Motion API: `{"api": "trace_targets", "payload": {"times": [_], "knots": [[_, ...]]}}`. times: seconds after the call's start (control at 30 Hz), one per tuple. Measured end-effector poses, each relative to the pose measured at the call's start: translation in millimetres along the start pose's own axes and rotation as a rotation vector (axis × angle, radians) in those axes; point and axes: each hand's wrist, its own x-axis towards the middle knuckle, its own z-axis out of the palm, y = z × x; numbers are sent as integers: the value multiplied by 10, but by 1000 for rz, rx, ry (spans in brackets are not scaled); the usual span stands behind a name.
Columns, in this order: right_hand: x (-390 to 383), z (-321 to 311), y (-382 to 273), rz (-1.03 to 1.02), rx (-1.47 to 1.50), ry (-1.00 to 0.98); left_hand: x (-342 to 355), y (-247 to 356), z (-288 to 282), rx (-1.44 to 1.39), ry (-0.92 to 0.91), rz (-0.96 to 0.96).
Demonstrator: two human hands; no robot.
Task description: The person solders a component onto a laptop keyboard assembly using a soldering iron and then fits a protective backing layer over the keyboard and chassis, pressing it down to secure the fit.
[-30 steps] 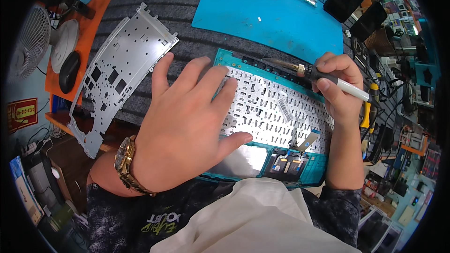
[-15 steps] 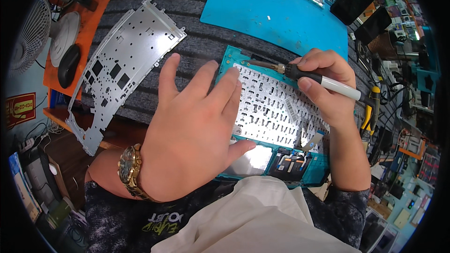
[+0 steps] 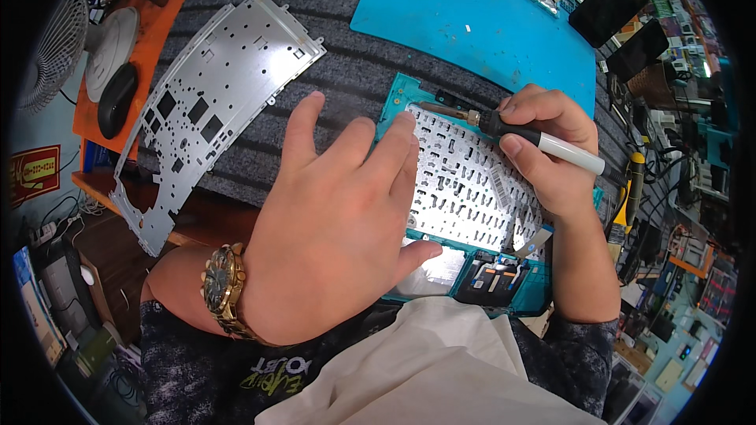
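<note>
My right hand [image 3: 555,145] grips a soldering iron [image 3: 568,153] with a white handle, black grip and metal shaft. Its tip points left, at the far left corner of a teal laptop palmrest [image 3: 403,94] lying face down. A silver keyboard backplate [image 3: 465,181] with rows of small slots is set into this palmrest. My left hand [image 3: 335,205] lies spread over the palmrest's left side, its index fingertip at the backplate's corner near the iron's tip. The thumb reaches over the near strip beside the touchpad underside [image 3: 492,277]. Whether the iron's tip touches the plastic, I cannot tell.
A perforated silver metal plate [image 3: 228,71] lies on the grey striped mat [image 3: 339,39] at left. Beyond is a blue work mat [image 3: 449,24] with loose parts. A fan [image 3: 51,51] and black mouse [image 3: 118,100] stand left; a yellow-black brush [image 3: 628,201] lies right.
The whole scene, palmrest and hands included, appears shifted slightly right in the picture. The left hand stays spread and the soldering iron remains at the same corner.
</note>
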Motion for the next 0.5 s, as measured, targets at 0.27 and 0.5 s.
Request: {"api": "trace_targets", "payload": {"times": [0.27,0.5], "knots": [[2,4,-4,14,-2,2,1,9,4,-1,3,-6],[-7,-2,11,21,-7,0,0,11,12,-2,5,-5]]}}
